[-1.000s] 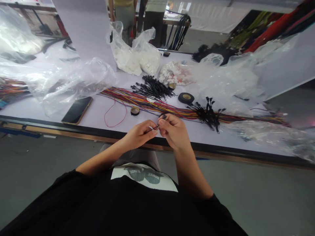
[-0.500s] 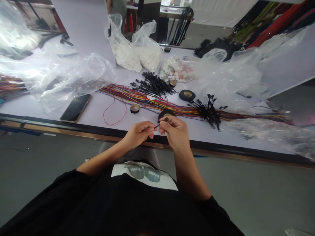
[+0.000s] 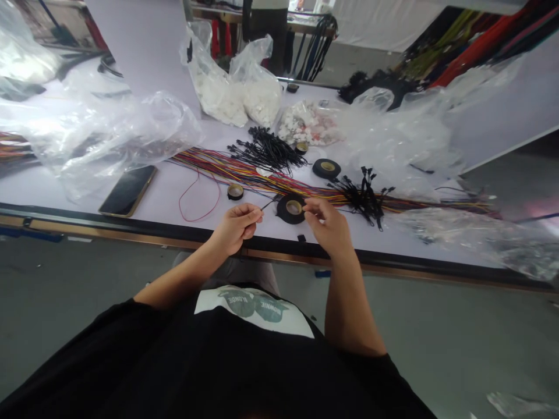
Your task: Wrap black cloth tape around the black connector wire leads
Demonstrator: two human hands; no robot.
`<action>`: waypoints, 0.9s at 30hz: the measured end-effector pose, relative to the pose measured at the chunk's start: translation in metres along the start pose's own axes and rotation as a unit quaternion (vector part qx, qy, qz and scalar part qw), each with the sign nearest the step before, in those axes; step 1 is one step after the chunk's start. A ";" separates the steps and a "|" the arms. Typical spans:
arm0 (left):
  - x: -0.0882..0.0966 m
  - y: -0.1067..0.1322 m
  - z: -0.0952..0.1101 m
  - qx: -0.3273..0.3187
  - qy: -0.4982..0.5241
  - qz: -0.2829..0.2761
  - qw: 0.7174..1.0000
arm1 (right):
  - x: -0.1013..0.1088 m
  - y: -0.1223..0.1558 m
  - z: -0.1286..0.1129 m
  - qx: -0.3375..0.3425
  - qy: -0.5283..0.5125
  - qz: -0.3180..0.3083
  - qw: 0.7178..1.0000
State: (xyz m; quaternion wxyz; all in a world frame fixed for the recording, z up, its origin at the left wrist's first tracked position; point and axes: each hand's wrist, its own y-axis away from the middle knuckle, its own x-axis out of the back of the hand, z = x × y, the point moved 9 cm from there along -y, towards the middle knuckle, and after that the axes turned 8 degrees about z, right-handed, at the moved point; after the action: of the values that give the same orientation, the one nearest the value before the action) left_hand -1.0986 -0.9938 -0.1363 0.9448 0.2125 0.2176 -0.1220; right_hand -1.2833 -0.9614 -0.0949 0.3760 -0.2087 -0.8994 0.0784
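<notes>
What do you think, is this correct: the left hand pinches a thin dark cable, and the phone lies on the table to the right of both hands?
One detail is wrong: the head view shows the phone on the table to the left of both the left hand and the right hand. The left hand does pinch a thin dark cable.

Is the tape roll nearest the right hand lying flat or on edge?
Lying flat: the tape roll has its round face and hole turned up.

Head cam's looking forward and down from close above: shirt (image 3: 244, 372) is filling bottom center, left hand (image 3: 236, 226) and right hand (image 3: 331, 228) are sitting mid-frame.
</notes>
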 end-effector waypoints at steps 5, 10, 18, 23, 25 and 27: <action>0.002 -0.006 -0.001 -0.004 0.040 0.013 0.999 | -0.038 0.006 -0.005 0.097 0.191 -0.076 0.974; 0.002 -0.008 -0.001 -0.015 0.049 0.031 0.998 | -0.040 0.009 -0.007 0.090 0.101 -0.025 0.991; 0.000 -0.004 0.008 -0.064 0.072 0.044 0.994 | -0.028 0.034 -0.039 0.007 -0.164 -0.016 0.986; -0.002 0.000 0.011 -0.110 0.065 0.037 0.991 | -0.028 0.035 -0.049 0.012 -0.170 0.007 0.985; -0.002 0.002 0.013 -0.127 0.067 0.028 0.989 | -0.027 0.035 -0.051 0.019 -0.170 0.011 0.985; -0.003 0.004 0.015 -0.143 0.064 0.019 0.988 | -0.027 0.035 -0.052 0.028 -0.165 0.011 0.986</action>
State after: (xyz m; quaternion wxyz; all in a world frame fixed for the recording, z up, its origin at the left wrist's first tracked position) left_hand -1.0943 -0.9964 -0.1216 0.9516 0.0870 0.2889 -0.0581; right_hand -1.2177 -0.9427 -0.0859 0.2275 -0.1924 -0.9442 0.1407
